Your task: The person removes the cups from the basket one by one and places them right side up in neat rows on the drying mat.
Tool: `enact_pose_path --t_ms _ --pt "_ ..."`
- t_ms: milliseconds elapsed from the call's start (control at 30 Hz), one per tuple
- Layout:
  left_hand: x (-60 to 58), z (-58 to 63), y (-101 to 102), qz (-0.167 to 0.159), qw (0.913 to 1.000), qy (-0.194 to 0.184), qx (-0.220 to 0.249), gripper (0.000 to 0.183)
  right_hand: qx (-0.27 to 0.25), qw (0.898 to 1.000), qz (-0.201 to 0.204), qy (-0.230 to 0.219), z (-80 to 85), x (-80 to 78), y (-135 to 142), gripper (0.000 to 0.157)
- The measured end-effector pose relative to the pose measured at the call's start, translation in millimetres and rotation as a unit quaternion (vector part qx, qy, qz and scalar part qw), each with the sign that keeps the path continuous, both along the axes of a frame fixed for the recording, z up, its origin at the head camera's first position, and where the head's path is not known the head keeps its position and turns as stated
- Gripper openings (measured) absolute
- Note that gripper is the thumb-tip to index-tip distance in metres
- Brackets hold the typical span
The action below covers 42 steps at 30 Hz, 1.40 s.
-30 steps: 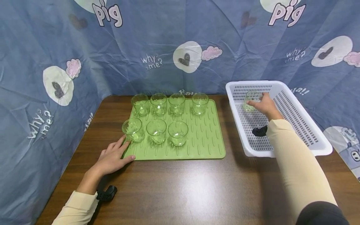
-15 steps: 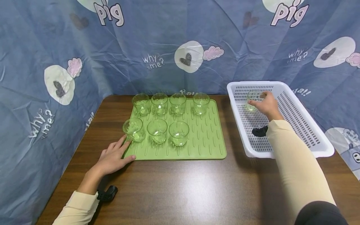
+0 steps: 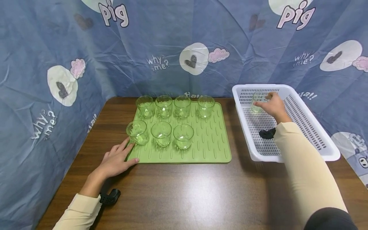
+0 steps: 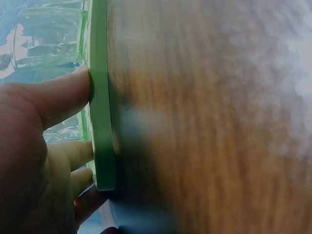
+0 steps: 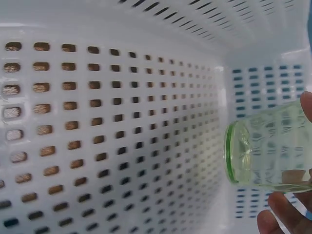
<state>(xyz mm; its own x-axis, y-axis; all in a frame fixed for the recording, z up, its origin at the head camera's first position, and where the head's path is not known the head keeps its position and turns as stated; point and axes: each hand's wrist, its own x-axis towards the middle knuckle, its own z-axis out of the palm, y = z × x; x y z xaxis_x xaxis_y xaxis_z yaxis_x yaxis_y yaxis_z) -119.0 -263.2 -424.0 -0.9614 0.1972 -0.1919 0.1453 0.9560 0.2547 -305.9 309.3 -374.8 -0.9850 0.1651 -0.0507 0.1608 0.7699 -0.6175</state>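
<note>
My right hand [image 3: 273, 106] reaches into a white basket [image 3: 249, 140] and grips a clear drinking glass [image 3: 258, 103] between thumb and fingers. In the right wrist view the base of this glass [image 5: 234, 153] is close to the basket floor; whether it touches I cannot tell. My left hand [image 3: 115, 160] rests with fingers spread at the front left corner of a green drying mat [image 3: 210, 150]. Its thumb [image 4: 68, 92] touches the mat's edge in the left wrist view. Several similar glasses stand upright on the mat in two rows, the nearest glass [image 3: 138, 132] just beyond the left fingertips.
The mat and the basket stand apart on a brown wooden table [image 3: 178, 191]. A blue printed cloth [image 3: 161, 32] hangs behind and at the sides. A black wrist piece [image 3: 267, 133] shows under my right forearm, over the basket's slotted floor.
</note>
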Motion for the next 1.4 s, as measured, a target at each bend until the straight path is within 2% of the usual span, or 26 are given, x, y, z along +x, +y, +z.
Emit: enact_pose_path --t_ms 200,367,467,733,967,1133,1400 --pt "1.2 1.4 -1 0.001 1.0000 -0.001 0.000 0.079 -0.003 1.000 0.019 0.025 19.8 1.2 -5 0.092" --pt "0.8 0.1 -2 0.001 1.0000 0.002 0.000 0.079 -0.011 0.998 0.035 0.060 36.4 8.4 -8 0.090" --pt "0.2 0.2 -2 0.000 1.0000 0.005 -0.001 0.079 -0.011 0.996 0.042 0.082 49.2 17.3 -11 0.088" --pt "-0.8 2.3 -1 -0.003 1.0000 0.005 -0.002 0.079 -0.030 0.988 0.057 0.137 86.4 53.5 -22 0.076" --pt "-1.7 4.5 0 -0.004 1.0000 0.008 -0.003 0.078 -0.061 0.982 0.084 0.155 99.6 71.7 -30 0.074" --pt "-1.2 1.5 -1 -0.005 0.9999 0.009 -0.002 0.078 -0.094 0.975 0.108 0.171 107.2 85.7 -42 0.071" --pt "-0.8 -1.0 -1 -0.005 0.9999 0.009 0.001 0.078 -0.136 0.951 0.167 0.221 116.6 110.0 -74 0.066"
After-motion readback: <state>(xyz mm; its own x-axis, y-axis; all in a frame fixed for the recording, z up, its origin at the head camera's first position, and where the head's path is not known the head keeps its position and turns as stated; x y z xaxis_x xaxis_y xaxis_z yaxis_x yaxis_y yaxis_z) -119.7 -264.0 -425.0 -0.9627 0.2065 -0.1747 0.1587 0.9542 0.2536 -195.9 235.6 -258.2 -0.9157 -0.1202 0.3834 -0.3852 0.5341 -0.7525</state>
